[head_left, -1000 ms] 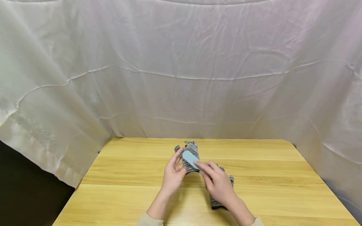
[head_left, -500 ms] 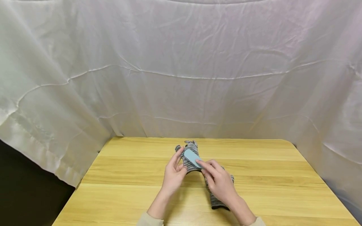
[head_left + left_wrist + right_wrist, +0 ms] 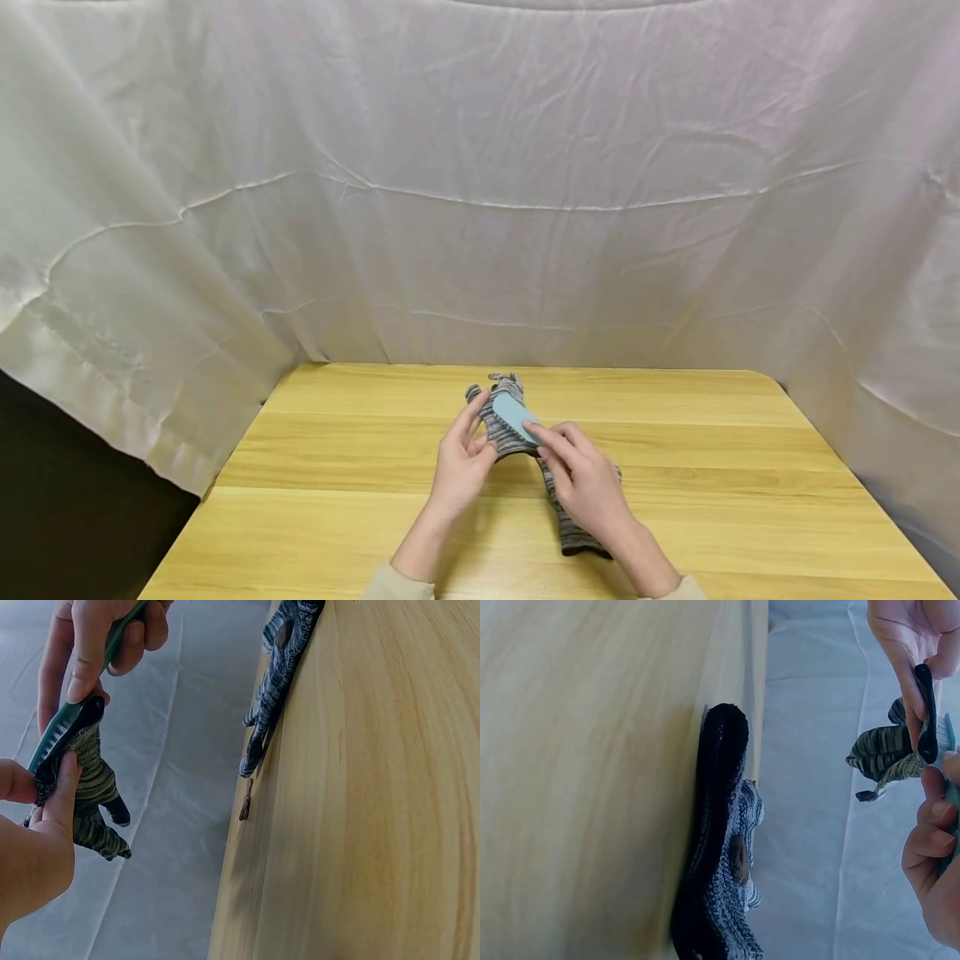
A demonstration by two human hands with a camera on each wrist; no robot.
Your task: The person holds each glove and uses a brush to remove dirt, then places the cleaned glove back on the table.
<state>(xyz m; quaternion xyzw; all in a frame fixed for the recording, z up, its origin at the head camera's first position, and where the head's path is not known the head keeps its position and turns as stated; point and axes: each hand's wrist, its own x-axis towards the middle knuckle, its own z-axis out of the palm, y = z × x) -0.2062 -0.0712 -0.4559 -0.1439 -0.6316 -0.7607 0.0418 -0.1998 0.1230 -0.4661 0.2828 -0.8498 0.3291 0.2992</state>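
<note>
A grey-and-black striped knit glove (image 3: pixel 510 446) is held up off the table by my left hand (image 3: pixel 457 471), whose thumb and fingers pinch its dark cuff (image 3: pixel 91 712). My right hand (image 3: pixel 592 487) grips a light blue brush (image 3: pixel 512 414), index finger laid along its back. White bristles (image 3: pixel 56 735) face the glove at the cuff. Below my right hand, a second matching glove (image 3: pixel 576 533) lies on the table, partly hidden in the head view. A brown patch (image 3: pixel 739 859) shows on that second glove, its kind unclear.
The wooden table (image 3: pixel 337 467) stretches around both hands. A small brown twig-like piece (image 3: pixel 246 799) appears near the second glove's fingertips. Pale curtains (image 3: pixel 525 267) hang behind the table and along its sides.
My right hand and the brush have shifted slightly to the right across the raised glove. My left hand and its hold are nearly unchanged.
</note>
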